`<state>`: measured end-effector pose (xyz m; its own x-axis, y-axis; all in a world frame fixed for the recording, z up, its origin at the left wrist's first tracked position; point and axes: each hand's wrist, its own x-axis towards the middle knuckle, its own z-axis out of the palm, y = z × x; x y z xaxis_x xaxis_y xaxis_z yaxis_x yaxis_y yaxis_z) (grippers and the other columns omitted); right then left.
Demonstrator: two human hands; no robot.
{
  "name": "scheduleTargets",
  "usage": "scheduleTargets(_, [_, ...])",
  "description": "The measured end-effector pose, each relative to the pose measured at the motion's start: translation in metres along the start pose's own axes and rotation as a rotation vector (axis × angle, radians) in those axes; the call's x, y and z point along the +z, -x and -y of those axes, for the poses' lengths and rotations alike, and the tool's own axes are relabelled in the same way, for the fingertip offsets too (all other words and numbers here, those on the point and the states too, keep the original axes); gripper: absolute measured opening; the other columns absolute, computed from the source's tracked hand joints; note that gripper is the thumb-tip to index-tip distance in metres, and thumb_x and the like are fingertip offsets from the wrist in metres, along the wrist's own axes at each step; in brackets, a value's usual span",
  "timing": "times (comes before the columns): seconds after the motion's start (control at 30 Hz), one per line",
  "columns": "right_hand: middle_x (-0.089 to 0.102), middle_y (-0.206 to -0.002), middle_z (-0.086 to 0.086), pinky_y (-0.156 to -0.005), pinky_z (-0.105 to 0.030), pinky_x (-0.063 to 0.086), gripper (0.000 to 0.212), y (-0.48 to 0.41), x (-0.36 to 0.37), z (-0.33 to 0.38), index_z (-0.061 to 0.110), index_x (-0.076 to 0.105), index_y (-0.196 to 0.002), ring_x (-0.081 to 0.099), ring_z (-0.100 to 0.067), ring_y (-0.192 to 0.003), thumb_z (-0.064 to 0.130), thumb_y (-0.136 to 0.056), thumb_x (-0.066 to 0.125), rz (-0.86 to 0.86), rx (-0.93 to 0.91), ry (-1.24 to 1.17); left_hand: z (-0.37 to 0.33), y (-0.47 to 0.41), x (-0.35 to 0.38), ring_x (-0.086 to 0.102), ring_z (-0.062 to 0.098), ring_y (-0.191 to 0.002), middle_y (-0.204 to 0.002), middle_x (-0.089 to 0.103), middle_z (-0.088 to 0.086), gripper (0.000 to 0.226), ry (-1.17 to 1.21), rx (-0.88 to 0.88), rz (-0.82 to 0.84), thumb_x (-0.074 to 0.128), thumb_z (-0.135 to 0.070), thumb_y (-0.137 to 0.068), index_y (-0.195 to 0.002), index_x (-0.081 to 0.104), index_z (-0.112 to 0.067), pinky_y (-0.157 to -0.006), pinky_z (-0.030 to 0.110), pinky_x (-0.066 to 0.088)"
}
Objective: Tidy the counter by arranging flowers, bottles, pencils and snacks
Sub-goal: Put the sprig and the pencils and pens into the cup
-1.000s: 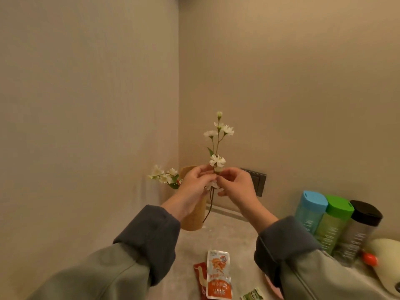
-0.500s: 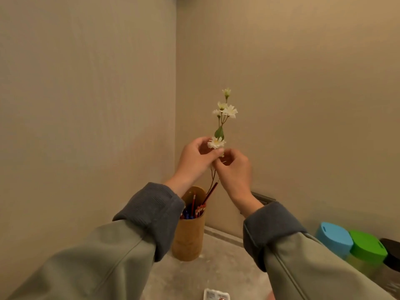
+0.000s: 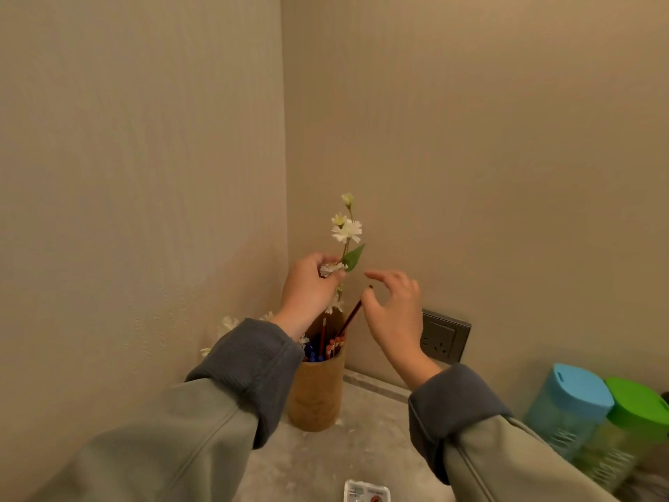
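l grip (image 3: 307, 288) pinches flower sprig (image 3: 346, 230) over pencil cup (image 3: 316, 396); r grip (image 3: 394, 306) wide, holds nothing, nr 1 pencil (image 3: 349, 317).

The pencil cup (image 3: 315, 396) is showing a matt, tan, wood-like surface. The counter (image 3: 362, 447) is reading as mottled, matt grey stone. The flower sprig (image 3: 346, 230) is carrying matt, cloth-like petals. The blue-lidded bottle (image 3: 564, 407) and green-lidded bottle (image 3: 630, 429), near right, are presenting translucent plastic under smooth lids. The left cuff (image 3: 253, 367) is showing ribbed knit.
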<state>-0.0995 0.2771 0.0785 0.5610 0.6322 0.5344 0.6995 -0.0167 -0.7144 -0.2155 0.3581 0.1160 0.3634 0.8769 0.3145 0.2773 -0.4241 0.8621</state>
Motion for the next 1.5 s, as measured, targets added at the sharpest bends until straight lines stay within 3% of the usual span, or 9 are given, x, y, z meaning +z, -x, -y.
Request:
scheduleTargets(0.1, [0.062,-0.118,0.011,-0.089,-0.030,0.050,0.038,0.010,0.004,-0.004,0.026,0.057,-0.134,0.057,-0.010,-0.112,0.020,-0.097,0.049,0.150,0.071,-0.055,0.008,0.001,0.003,0.066,0.016,-0.088,-0.121,0.061,-0.006,0.032,-0.059,-0.036,0.041,0.065,-0.024,-0.089,-0.120,0.061,-0.022,-0.078,0.032,0.054])
scheduleTargets(0.3, [0.066,-0.117,0.007,-0.080,-0.025,0.046,0.030,0.033,0.011,-0.013,0.027,0.067,-0.123,0.058,-0.010,-0.107,0.022,-0.098,0.050,0.272,0.017,0.085,0.019,0.005,0.007,0.057,0.013,-0.104,-0.121,0.059,-0.004,0.042,-0.131,-0.072,0.116,0.068,-0.019,-0.085,-0.125,0.056,-0.022,-0.089,0.030,0.048])
scheduleTargets(0.5, [0.044,-0.134,-0.003,-0.095,-0.016,0.039,0.055,0.046,0.013,-0.017,0.020,0.042,-0.145,0.050,-0.019,-0.122,0.002,-0.094,0.041,0.591,0.088,-0.051,0.019,0.027,0.005,0.048,0.011,-0.122,-0.132,0.051,-0.005,0.050,-0.154,-0.019,0.065,0.062,-0.010,-0.087,-0.133,0.049,-0.027,-0.094,0.022,0.037])
scheduleTargets(0.67, [0.045,-0.138,-0.003,-0.080,-0.019,0.049,0.054,0.067,0.011,-0.020,0.021,0.039,-0.144,0.057,-0.006,-0.094,0.005,-0.093,0.045,0.500,0.231,-0.143,0.010,0.089,0.000,0.059,-0.004,-0.096,-0.101,0.065,-0.009,0.040,0.185,0.054,-0.033,0.046,0.008,-0.088,-0.094,0.064,-0.027,-0.088,0.016,0.047])
scheduleTargets(0.83, [0.044,-0.142,-0.009,-0.093,-0.042,0.053,0.065,0.083,0.015,-0.024,0.021,0.024,-0.149,0.055,-0.022,-0.114,0.020,-0.093,0.057,0.591,0.438,-0.162,0.056,0.133,0.005,0.061,0.018,-0.078,-0.075,0.064,-0.004,0.032,0.141,-0.223,0.059,0.049,0.001,-0.085,-0.068,0.060,-0.024,-0.082,0.043,0.054])
scheduleTargets(0.93, [0.042,-0.146,-0.011,-0.076,-0.034,0.058,0.080,0.087,0.020,-0.020,0.026,0.008,-0.154,0.058,-0.025,-0.113,0.023,-0.093,0.059,0.669,0.554,-0.196,0.083,0.134,0.008,0.062,0.023,-0.090,-0.099,0.063,0.007,0.013,0.080,-0.496,0.139,0.052,-0.009,-0.089,-0.093,0.054,-0.021,-0.087,0.045,0.055])
scheduleTargets(1.07, [0.045,-0.143,-0.010,-0.077,-0.036,0.058,0.081,0.088,0.027,-0.016,0.031,0.009,-0.152,0.056,-0.033,-0.118,0.017,-0.091,0.060,0.746,0.650,-0.246,0.104,0.121,0.011,0.053,0.030,-0.117,-0.134,0.045,0.011,0.068,0.169,-0.680,0.195,0.060,-0.021,-0.085,-0.139,0.020,-0.029,-0.095,0.048,0.051])
scheduleTargets(1.27, [0.049,-0.135,-0.007,-0.076,-0.040,0.060,0.070,0.086,0.046,-0.026,0.036,0.018,-0.145,0.060,-0.031,-0.112,0.013,-0.092,0.058,0.796,0.709,-0.253,0.108,0.103,0.016,0.040,0.036,-0.133,-0.151,0.031,0.004,0.087,0.383,-0.712,0.181,0.061,-0.058,-0.081,-0.148,0.008,-0.040,-0.095,0.050,0.047])
scheduleTargets(1.5, [0.057,-0.126,-0.005,-0.062,-0.029,0.059,0.063,0.071,0.071,-0.031,0.045,0.030,-0.130,0.063,-0.027,-0.108,0.003,-0.091,0.055,0.774,0.706,-0.366,0.120,0.075,0.016,0.037,0.034,-0.134,-0.151,0.027,0.006,0.081,0.493,-0.753,0.071,0.060,-0.053,-0.085,-0.148,0.012,-0.035,-0.103,0.056,0.040])
